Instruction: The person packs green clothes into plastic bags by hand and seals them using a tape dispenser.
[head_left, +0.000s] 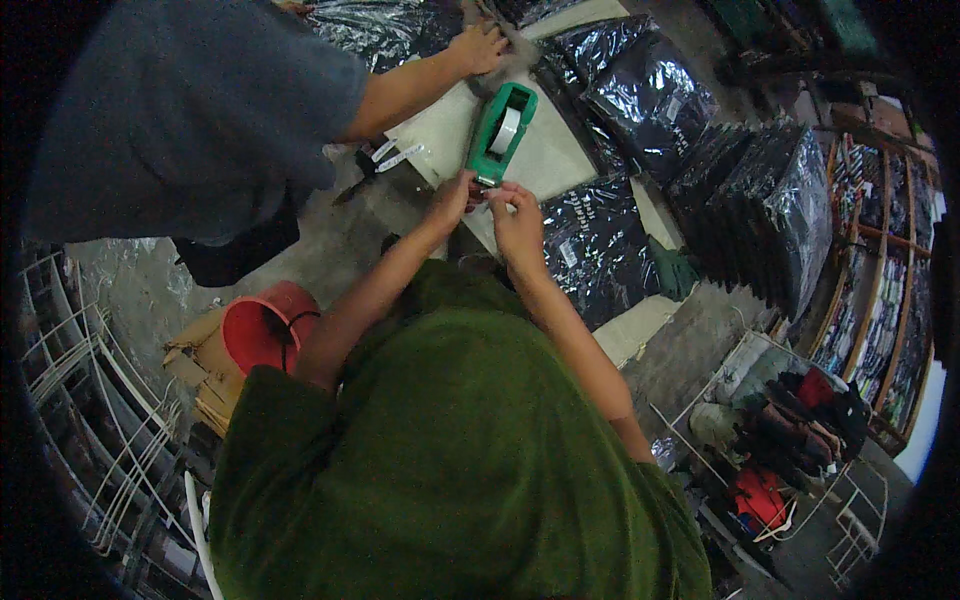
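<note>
A green tape dispenser (480, 154) with a roll of pale tape (508, 130) lies on the cream-coloured table board (559, 142), its cutting end towards me. At that end is my left hand (453, 201), its fingertips close against the dispenser; whether they grip anything is hidden. Just to the right, my right hand (520, 221) pinches a small pale strip, which looks like tape, between thumb and forefinger. Beside this hand lies a dark garment in a clear plastic bag (592, 244), bearing white print and a label.
Another person's hand (480, 51) rests at the table's far side. More bagged dark garments (649, 97) lie beyond, with a tall bagged stack (757, 202) to the right. A red bucket (259, 330) and cardboard (199, 360) are left; a cart with clothes (787, 427) is right.
</note>
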